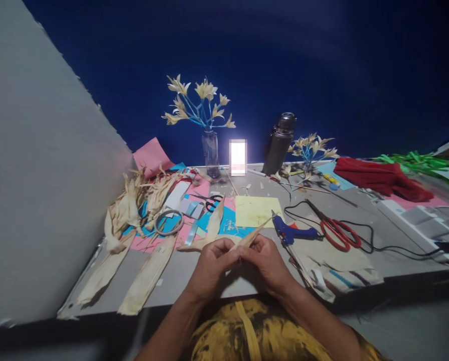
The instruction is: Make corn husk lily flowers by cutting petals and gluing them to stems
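My left hand point(211, 265) and my right hand point(267, 260) meet over the table's front edge, fingers pinched together on a dry corn husk strip point(251, 235). The strip's pointed tip sticks up to the right, toward a blue glue gun point(292, 231) lying just past my right hand. Another folded husk piece point(212, 228) lies right behind my left hand. Both hands are closed.
Long husk strips point(145, 278) and a husk pile point(134, 205) lie at the left. Red scissors point(337, 231), black scissors point(210, 201), a tape roll point(168, 221), yellow paper point(256, 210), a vase of husk flowers point(210, 150), a dark flask point(279, 143), red cloth point(382, 178) are nearby.
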{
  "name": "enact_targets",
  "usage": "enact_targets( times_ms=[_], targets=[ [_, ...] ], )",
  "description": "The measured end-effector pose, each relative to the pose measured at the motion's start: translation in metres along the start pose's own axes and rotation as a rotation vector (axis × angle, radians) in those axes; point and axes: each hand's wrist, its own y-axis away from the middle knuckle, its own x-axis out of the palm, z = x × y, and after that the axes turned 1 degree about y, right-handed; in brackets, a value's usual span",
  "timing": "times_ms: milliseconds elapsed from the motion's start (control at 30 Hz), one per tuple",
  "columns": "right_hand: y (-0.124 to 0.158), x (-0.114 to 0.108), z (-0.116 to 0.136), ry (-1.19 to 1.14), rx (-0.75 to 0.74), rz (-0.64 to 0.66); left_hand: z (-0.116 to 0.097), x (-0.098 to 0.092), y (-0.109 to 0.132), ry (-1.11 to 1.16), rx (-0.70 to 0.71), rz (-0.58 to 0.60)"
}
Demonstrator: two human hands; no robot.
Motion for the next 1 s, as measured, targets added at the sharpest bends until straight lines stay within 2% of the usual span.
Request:
enact_targets(
  times_ms=[200, 367, 500, 667, 733, 867, 933, 1000],
  targets=[
    [0.007, 0.003, 0.001, -0.143, 0.034, 0.121, 0.006, -0.001, 0.001, 0.226, 0.002, 0.138],
    [0.006, 0.003, 0.004, -0.151, 0.005, 0.015, 0.008, -0.009, 0.010, 0.194, -0.006, 0.108],
    [0.005, 0.006, 0.002, -0.074, -0.006, 0.048, 0.012, -0.015, 0.015, 0.176, 0.006, 0.064],
    [0.002, 0.013, -0.004, -0.087, -0.019, 0.029, 0.010, -0.020, 0.024, 0.219, 0.019, 0.129],
    [0.000, 0.013, -0.005, -0.047, -0.031, 0.002, 0.005, -0.021, 0.028, 0.190, 0.020, 0.113],
    [0.002, 0.006, 0.006, 0.251, 0.035, 0.116, -0.012, -0.030, 0.034, 0.192, 0.118, -0.031],
    [0.008, 0.001, 0.023, 0.541, 0.072, 0.207, -0.024, -0.041, 0.038, 0.265, 0.215, -0.137],
    [0.011, 0.000, 0.047, 0.890, 0.000, 0.309, -0.035, -0.056, 0.042, 0.341, 0.284, -0.221]
  ],
)
